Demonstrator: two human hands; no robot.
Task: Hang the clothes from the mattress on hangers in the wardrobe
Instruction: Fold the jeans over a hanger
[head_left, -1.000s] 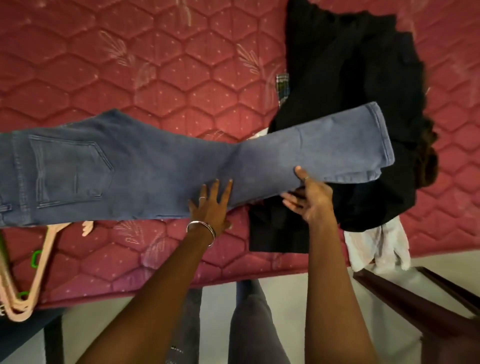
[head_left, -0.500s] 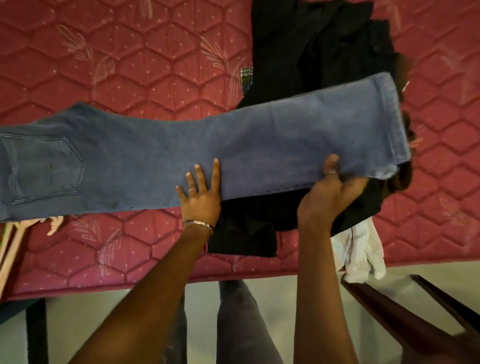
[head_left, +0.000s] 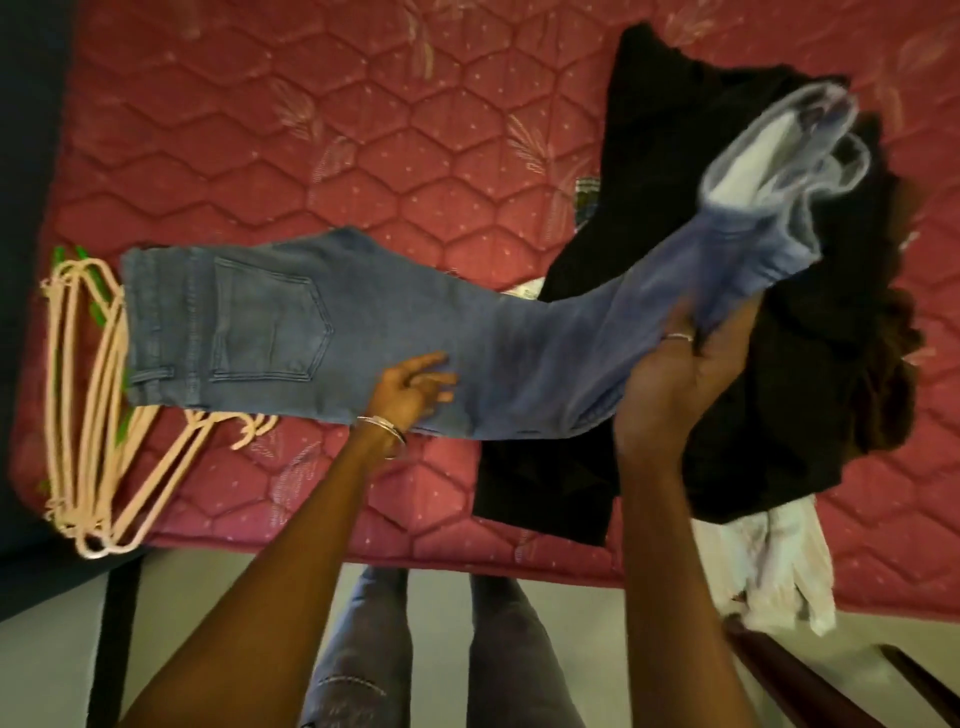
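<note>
the jeans (head_left: 395, 332) are spread across the middle of the frame on the red mattress (head_left: 260, 130), their leg end gripped and lifted by the right hand (head_left: 675, 384). the left hand (head_left: 410, 389) is laid on them, fingers loosely spread. pink hangers (head_left: 88, 405) at left are partly covered by the waistband; the black clothes (head_left: 675, 156) are blurred.

A pale, smooth floor (head_left: 571, 613) runs along the bottom of the view below the bed's near edge. At the lower right, dark reddish-brown wooden furniture (head_left: 795, 680) juts in at an angle, only partly seen. Along the left edge stands a dark navy piece (head_left: 31, 156) with a black upright leg (head_left: 117, 639) reaching down to the floor; the light is soft and even.
</note>
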